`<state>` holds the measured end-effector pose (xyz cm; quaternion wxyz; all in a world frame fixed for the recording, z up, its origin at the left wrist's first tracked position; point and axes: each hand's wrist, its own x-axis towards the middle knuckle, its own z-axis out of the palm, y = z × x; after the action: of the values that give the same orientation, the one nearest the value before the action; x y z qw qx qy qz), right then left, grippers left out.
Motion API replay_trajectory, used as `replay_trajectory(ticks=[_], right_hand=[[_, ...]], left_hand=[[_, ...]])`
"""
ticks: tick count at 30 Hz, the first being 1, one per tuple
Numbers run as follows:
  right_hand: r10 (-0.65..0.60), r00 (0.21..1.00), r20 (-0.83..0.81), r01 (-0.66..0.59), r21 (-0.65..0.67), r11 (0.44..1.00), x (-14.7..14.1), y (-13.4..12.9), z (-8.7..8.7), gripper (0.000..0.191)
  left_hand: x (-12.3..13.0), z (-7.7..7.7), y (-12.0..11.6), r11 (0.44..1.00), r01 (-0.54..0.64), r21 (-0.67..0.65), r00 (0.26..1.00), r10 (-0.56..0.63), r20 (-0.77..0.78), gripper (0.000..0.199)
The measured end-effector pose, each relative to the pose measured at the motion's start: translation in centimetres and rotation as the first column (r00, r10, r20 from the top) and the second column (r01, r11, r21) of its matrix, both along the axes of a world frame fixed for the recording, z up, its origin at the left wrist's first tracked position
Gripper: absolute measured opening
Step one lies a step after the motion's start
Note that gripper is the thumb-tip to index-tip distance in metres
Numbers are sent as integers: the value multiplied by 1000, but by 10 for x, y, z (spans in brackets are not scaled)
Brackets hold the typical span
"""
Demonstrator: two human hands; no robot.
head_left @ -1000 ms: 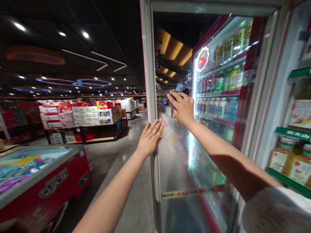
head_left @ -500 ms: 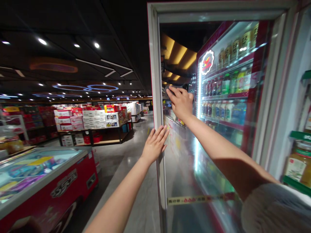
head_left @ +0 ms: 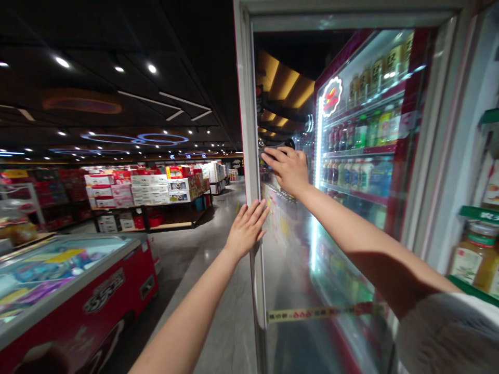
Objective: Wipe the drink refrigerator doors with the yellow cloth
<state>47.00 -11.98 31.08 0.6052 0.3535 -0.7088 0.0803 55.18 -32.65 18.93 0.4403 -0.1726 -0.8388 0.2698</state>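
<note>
The door of a drinks fridge stands open, with a pale metal frame point(head_left: 245, 104) around its glass pane point(head_left: 290, 270). My left hand point(head_left: 247, 228) rests on the frame's edge, fingers stretched out and nothing in it. Higher up, my right hand point(head_left: 290, 169) is at the glass. Its fingers bend over a small dark object point(head_left: 289, 143), mostly hidden, whose kind I cannot make out. A yellow printed strip point(head_left: 325, 314) runs across the lower glass. Bottles on lit shelves are mirrored in the pane.
Jars with green lids point(head_left: 473, 254) stand on shelves at the right edge. A red chest freezer point(head_left: 128, 291) with a glass top is at the lower left. Beyond it, stacked boxes point(head_left: 150, 188) fill a display table. Grey floor point(head_left: 195, 280) runs between freezer and door.
My right hand has moved slightly left and down along the glass with the dark object. The left hand stays on the frame. The whole view has shifted a little.
</note>
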Motion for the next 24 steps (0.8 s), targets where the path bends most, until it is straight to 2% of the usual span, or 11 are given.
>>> replay_trajectory(ticks=[2, 6, 9, 12, 15, 18, 20, 22, 24], right_hand=[[27, 1000, -9, -27, 7, 1000, -1, -3, -7, 57], [114, 993, -22, -109, 170, 979, -7, 6, -45, 50], [167, 985, -34, -159, 166, 973, -9, 10, -59, 47], [172, 982, -80, -156, 177, 972, -3, 2, -48, 45], [140, 982, -128, -117, 171, 978, 6, -13, -15, 47], [104, 986, -134, -99, 44, 994, 15, -25, 25, 55], [86, 988, -124, -92, -38, 995, 18, -28, 40, 60], [83, 988, -127, -91, -60, 994, 18, -29, 37, 60], [101, 983, -153, -102, 4, 995, 14, -27, 19, 54]], left_hand=[[1, 0, 0, 1000, -2, 2, 1000, 2, 4, 77], [2, -1, 2, 1000, 9, 5, 1000, -9, 17, 80], [3, -2, 3, 1000, 13, 15, 1000, -13, 10, 84], [4, 0, 4, 1000, -1, 25, 1000, 1, -6, 91], [8, 3, 5, 999, -32, 27, 999, 32, -14, 100], [11, 4, 6, 998, -62, 18, 998, 63, -12, 104], [12, 3, 6, 997, -80, 22, 997, 80, -17, 106], [12, 1, 7, 995, -91, 35, 995, 92, -26, 106], [12, 0, 7, 994, -97, 45, 995, 98, -32, 104]])
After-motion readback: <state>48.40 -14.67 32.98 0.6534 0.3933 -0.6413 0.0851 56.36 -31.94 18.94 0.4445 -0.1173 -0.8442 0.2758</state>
